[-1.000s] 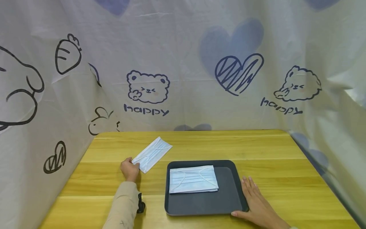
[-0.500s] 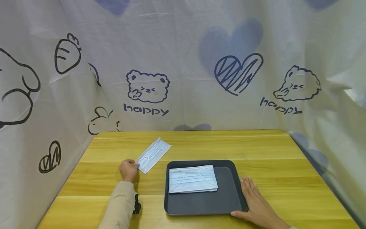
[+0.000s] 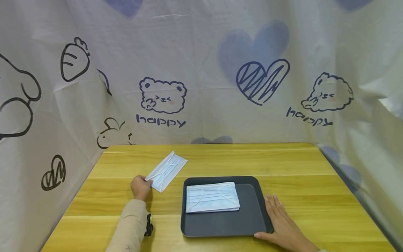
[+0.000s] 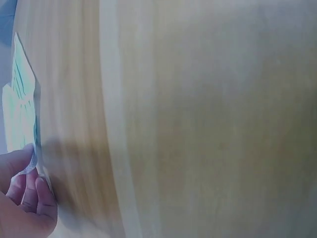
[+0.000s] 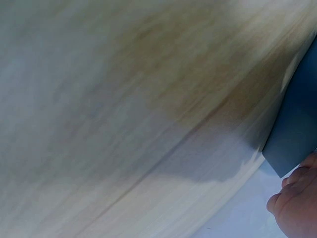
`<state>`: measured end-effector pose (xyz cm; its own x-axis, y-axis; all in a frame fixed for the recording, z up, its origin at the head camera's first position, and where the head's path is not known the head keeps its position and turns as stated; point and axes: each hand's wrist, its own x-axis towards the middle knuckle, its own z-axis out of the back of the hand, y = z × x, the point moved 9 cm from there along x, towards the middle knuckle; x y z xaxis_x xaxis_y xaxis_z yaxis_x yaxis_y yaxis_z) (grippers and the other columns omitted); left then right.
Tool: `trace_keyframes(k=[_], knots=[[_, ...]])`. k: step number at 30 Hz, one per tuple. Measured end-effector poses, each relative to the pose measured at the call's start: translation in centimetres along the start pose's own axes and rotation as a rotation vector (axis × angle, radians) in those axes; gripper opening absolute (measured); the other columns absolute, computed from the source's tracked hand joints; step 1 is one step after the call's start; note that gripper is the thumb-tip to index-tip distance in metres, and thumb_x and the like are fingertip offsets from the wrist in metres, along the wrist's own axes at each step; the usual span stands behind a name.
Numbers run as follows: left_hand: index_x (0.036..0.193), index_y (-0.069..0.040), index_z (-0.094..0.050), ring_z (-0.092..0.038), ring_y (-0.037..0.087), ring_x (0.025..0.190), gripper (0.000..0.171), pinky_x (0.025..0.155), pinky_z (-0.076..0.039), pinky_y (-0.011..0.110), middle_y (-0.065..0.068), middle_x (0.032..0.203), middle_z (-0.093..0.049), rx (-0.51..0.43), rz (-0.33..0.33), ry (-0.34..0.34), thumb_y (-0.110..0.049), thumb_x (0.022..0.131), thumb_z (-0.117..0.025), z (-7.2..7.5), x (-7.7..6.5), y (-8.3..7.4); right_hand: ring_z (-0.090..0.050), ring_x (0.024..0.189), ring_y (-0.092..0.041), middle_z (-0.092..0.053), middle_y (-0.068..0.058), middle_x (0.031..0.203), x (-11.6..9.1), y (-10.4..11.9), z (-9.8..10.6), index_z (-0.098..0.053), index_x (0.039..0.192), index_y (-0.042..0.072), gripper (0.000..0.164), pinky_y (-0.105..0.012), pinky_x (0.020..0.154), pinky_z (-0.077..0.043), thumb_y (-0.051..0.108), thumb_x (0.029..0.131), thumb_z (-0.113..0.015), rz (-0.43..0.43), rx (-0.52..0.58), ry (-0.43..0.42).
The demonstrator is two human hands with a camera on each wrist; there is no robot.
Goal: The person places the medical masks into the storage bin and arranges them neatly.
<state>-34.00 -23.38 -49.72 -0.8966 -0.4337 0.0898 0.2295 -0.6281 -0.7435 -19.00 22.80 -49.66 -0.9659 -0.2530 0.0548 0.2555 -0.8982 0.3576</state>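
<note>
A light-blue pleated face mask (image 3: 167, 170) with white ear loops lies slanted at the back left of the table in the head view. My left hand (image 3: 140, 188) pinches its near-left corner between thumb and fingers, as the left wrist view shows, with the mask (image 4: 25, 104) running off beyond the fingertips. A second face mask (image 3: 212, 197), layered along its lower edge, lies in the left part of a dark grey tray (image 3: 226, 225). My right hand (image 3: 284, 225) rests with extended fingers along the tray's right side, its thumb at the near-right corner.
The yellow wood-grain table (image 3: 315, 182) carries both the tray and the loose mask. Behind it and at both sides hangs a pale curtain (image 3: 207, 98) printed with hearts and bears. A black strap (image 3: 149, 225) shows at the left sleeve.
My left hand has shifted slightly left, its fingers changing place at the corner of the loose mask, which has turned and moved a little. The right hand and tray have stayed put.
</note>
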Motion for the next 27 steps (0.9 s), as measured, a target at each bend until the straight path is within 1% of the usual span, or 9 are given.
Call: trace_keyframes(k=[5,11,15,17,20,21,22,24,27], knots=[[0.088,0.018,-0.064,-0.058,0.043,0.077,0.025,0.069,-0.048,0.047,0.031,0.082,-0.064,-0.029,-0.008,0.006,-0.001,0.073,-0.068,0.0,0.1,0.1,0.023,0.139,-0.005,-0.017,-0.027,0.152,0.0,-0.1,-0.1,-0.016,0.146,-0.003,0.11,-0.005,0.1,0.023,0.065,0.073,-0.062,0.0,-0.006,-0.005],[0.085,0.017,-0.065,-0.057,0.037,0.072,0.02,0.06,-0.045,0.035,0.028,0.078,-0.064,-0.037,-0.014,0.046,-0.001,0.077,-0.067,0.0,0.2,0.0,0.023,0.139,-0.004,-0.017,-0.026,0.152,0.0,0.0,0.1,-0.015,0.147,-0.002,0.111,-0.005,0.101,0.022,0.066,0.073,-0.062,0.012,-0.021,-0.019],[0.081,0.009,-0.068,-0.059,0.031,0.071,0.017,0.062,-0.047,0.035,0.019,0.074,-0.066,-0.113,-0.076,0.045,-0.008,0.078,-0.069,-1.0,1.6,1.3,0.023,0.138,-0.002,-0.018,-0.026,0.151,0.0,0.1,0.1,-0.015,0.147,-0.003,0.111,-0.005,0.101,0.022,0.065,0.073,-0.062,0.016,-0.029,-0.028],[0.075,0.001,-0.07,-0.059,0.02,0.062,0.02,0.056,-0.046,0.027,0.008,0.066,-0.066,-0.224,-0.173,-0.005,-0.019,0.077,-0.072,-2.8,3.6,3.9,0.024,0.137,-0.002,-0.018,-0.026,0.151,0.0,0.1,0.1,-0.015,0.147,-0.003,0.111,-0.005,0.101,0.022,0.065,0.073,-0.062,0.015,-0.028,-0.027],[0.077,0.001,-0.069,-0.059,0.014,0.055,0.022,0.05,-0.047,0.025,0.008,0.065,-0.067,-0.295,-0.182,-0.008,-0.021,0.078,-0.072,-3.6,4.3,4.8,0.024,0.137,-0.001,-0.019,-0.026,0.151,0.0,0.1,0.2,-0.015,0.147,-0.003,0.111,-0.005,0.101,0.022,0.065,0.073,-0.062,0.014,-0.029,-0.028],[0.08,0.004,-0.068,-0.059,0.014,0.053,0.023,0.047,-0.047,0.025,0.011,0.066,-0.068,-0.3,-0.153,-0.011,-0.019,0.079,-0.071,-3.7,4.3,4.8,0.024,0.137,-0.002,-0.019,-0.026,0.151,0.0,0.1,0.2,-0.015,0.147,-0.003,0.111,-0.005,0.101,0.022,0.065,0.073,-0.062,0.015,-0.029,-0.028],[0.082,0.007,-0.067,-0.057,0.012,0.049,0.023,0.044,-0.046,0.024,0.015,0.067,-0.068,-0.301,-0.121,-0.017,-0.016,0.079,-0.069,-3.6,4.1,4.7,0.024,0.137,-0.002,-0.019,-0.026,0.151,0.0,0.2,0.2,-0.015,0.147,-0.003,0.111,-0.005,0.101,0.022,0.065,0.073,-0.062,0.016,-0.031,-0.029],[0.09,0.015,-0.062,-0.058,0.015,0.047,0.022,0.044,-0.049,0.026,0.027,0.076,-0.067,-0.265,-0.023,0.017,-0.005,0.081,-0.064,-2.0,2.0,1.9,0.023,0.138,-0.002,-0.019,-0.027,0.151,0.0,0.2,0.2,-0.015,0.147,-0.003,0.111,-0.005,0.101,0.022,0.065,0.073,-0.062,0.021,-0.037,-0.033],[0.093,0.02,-0.058,-0.056,0.009,0.046,0.021,0.04,-0.046,0.017,0.031,0.077,-0.065,-0.316,0.007,0.027,0.001,0.084,-0.058,-0.6,0.4,-0.3,0.023,0.138,-0.003,-0.019,-0.027,0.151,0.0,0.3,0.2,-0.014,0.147,-0.003,0.111,-0.006,0.102,0.022,0.065,0.073,-0.062,0.029,-0.044,-0.038]])
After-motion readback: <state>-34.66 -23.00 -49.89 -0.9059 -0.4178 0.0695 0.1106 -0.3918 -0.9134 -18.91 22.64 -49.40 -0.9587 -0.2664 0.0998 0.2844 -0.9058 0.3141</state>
